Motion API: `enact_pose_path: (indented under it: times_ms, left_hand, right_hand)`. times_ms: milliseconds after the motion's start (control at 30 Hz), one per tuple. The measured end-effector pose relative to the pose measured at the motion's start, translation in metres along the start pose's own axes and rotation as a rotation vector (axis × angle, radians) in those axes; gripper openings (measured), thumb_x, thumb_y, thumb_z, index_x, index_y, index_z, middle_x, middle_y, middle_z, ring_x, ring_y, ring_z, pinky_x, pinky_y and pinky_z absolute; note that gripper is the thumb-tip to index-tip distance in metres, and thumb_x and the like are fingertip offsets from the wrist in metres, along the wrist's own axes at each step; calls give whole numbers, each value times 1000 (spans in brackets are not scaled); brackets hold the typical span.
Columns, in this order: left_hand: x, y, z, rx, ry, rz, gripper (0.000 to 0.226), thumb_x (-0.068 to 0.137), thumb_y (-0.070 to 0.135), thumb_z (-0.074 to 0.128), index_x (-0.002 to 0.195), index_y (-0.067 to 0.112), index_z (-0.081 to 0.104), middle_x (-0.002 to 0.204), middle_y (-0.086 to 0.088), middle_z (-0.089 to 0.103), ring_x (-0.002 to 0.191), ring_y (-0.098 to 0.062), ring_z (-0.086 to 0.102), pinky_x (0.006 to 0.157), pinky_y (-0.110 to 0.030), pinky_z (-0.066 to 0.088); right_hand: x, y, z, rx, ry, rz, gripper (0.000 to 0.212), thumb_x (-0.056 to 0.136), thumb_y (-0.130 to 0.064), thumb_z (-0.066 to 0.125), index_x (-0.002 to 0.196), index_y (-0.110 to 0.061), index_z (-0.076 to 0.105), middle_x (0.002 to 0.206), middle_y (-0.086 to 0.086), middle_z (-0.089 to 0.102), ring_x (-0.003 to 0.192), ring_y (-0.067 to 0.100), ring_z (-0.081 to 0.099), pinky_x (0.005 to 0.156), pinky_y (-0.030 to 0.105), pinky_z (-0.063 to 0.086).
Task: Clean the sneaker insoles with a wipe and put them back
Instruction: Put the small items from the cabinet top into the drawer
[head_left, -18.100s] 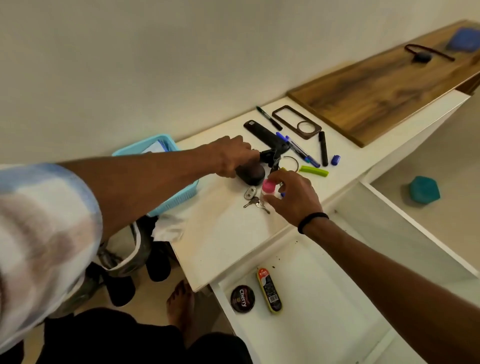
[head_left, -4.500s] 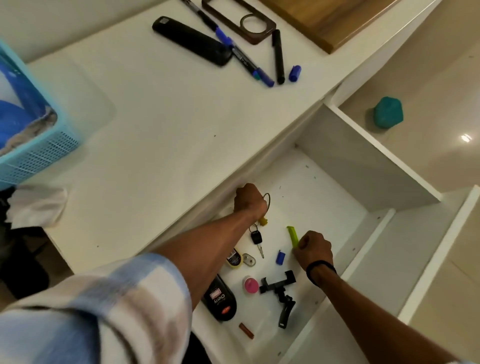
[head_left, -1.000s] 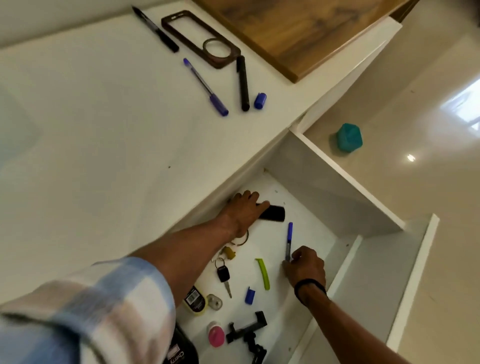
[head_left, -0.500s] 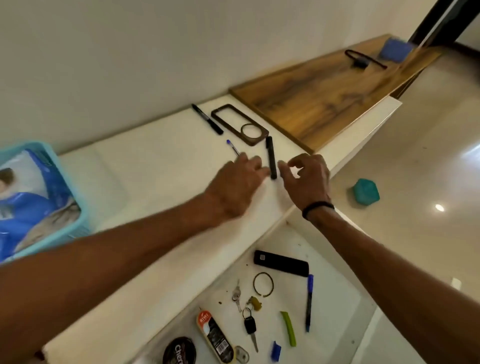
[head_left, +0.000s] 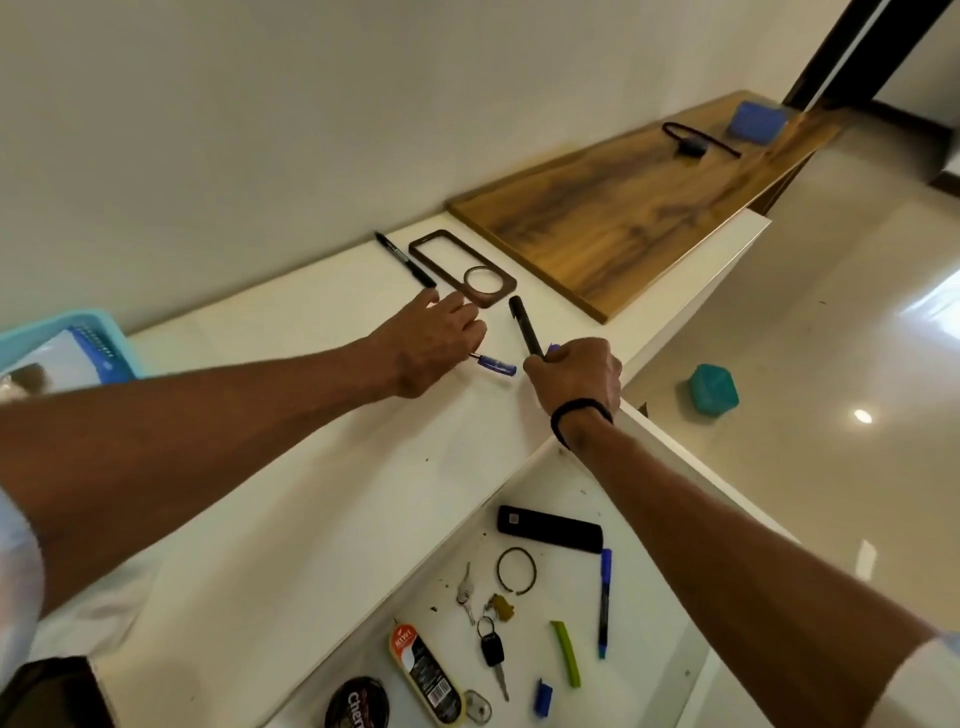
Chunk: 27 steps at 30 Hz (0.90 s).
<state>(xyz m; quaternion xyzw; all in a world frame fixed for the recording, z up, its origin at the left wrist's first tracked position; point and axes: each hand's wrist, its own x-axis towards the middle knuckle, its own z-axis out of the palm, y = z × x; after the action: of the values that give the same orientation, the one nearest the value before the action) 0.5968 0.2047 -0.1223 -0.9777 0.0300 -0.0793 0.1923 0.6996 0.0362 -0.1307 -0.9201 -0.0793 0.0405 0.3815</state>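
Note:
No sneaker, insole or wipe shows in this view. Both of my hands reach over the white counter (head_left: 311, 467). My left hand (head_left: 431, 343) lies on a blue pen (head_left: 496, 364), its bent fingertips pinching the pen's near end. My right hand (head_left: 576, 374) grips the lower end of a black marker (head_left: 522, 322), which sticks up and out of the fist. A bit of a blue cap (head_left: 553, 347) peeks out at the top of that fist.
On the counter lie a brown phone-case frame (head_left: 441, 249) and a black pen (head_left: 405, 260); behind them is a wooden board (head_left: 623, 223). A blue basket (head_left: 31, 332) stands at the left. The open drawer (head_left: 649, 649) holds a remote, keys, a bangle, a blue marker and shoe polish.
My right hand has closed round the black marker and the blue cap. My left hand has slid a little further over the blue pen. The view has barely shifted.

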Motion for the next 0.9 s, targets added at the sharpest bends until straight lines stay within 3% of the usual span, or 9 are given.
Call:
enact_pose_path:
  times_ms: [133, 267, 367, 433, 500, 567, 733, 800, 900]
  left_hand:
    - [-9, 32, -38, -236, 58, -136, 14, 104, 24, 53, 117, 21, 50, 108, -1, 63, 98, -22, 55, 82, -36, 44]
    - [-12, 96, -97, -718, 132, -330, 19, 106, 31, 51, 121, 21, 54, 101, 1, 66, 90, -18, 57, 78, -36, 51]
    - [-11, 154, -116, -1042, 129, -494, 19, 105, 29, 56, 121, 22, 48, 80, 12, 58, 67, -4, 56, 59, -17, 46]
    - [-11, 195, -114, -1204, 17, -606, 15, 106, 25, 54, 118, 20, 47, 80, 8, 58, 67, -10, 62, 55, -15, 42]
    - [-16, 235, -97, -1372, -152, -722, 6, 107, 21, 50, 113, 21, 50, 93, -6, 67, 84, -25, 70, 63, -27, 51]
    - [-28, 273, -79, -1503, -328, -801, 11, 108, 18, 48, 104, 25, 55, 106, -12, 71, 92, -25, 71, 71, -35, 56]
    - [-56, 338, -42, -1427, -599, -695, 16, 104, 17, 56, 109, 24, 70, 114, -4, 74, 82, -12, 68, 60, -14, 50]
    - [-61, 353, -30, -1363, -685, -599, 23, 100, 13, 58, 117, 22, 72, 121, -5, 72, 99, -17, 71, 79, -23, 57]
    - [-68, 369, -19, -1274, -793, -498, 39, 95, 9, 61, 132, 22, 67, 138, -5, 63, 122, -24, 63, 103, -32, 51]
  right_hand:
    - [-23, 18, -38, 120, 50, 17, 12, 80, -34, 79, 78, -22, 76, 79, -6, 70, 75, 11, 62, 60, 26, 48]
    - [-53, 48, -74, 265, 107, 144, 14, 84, -31, 77, 92, -20, 77, 81, -9, 69, 76, 6, 63, 78, 27, 55]
    - [-79, 89, -88, 399, 151, 346, 15, 86, -32, 76, 94, -19, 74, 84, -5, 70, 77, 9, 66, 81, 32, 59]
    - [-97, 123, -90, 478, 186, 503, 16, 88, -30, 76, 93, -16, 71, 84, 2, 72, 75, 16, 70, 76, 38, 62]
    - [-116, 154, -91, 553, 185, 657, 16, 91, -25, 73, 93, -9, 68, 82, 9, 71, 71, 21, 71, 65, 34, 61]
    - [-135, 181, -93, 594, 163, 787, 18, 94, -19, 70, 87, -3, 68, 76, 12, 69, 67, 23, 69, 64, 33, 59]
    - [-149, 230, -92, 589, 155, 954, 17, 92, -7, 68, 83, 8, 68, 70, 18, 67, 63, 26, 65, 56, 30, 56]
    - [-146, 243, -89, 536, 151, 966, 19, 94, -6, 65, 83, 9, 68, 68, 18, 66, 61, 27, 64, 56, 31, 56]
    - [-137, 258, -80, 445, 111, 966, 24, 97, -5, 59, 77, 6, 64, 67, 18, 66, 58, 28, 65, 64, 38, 60]
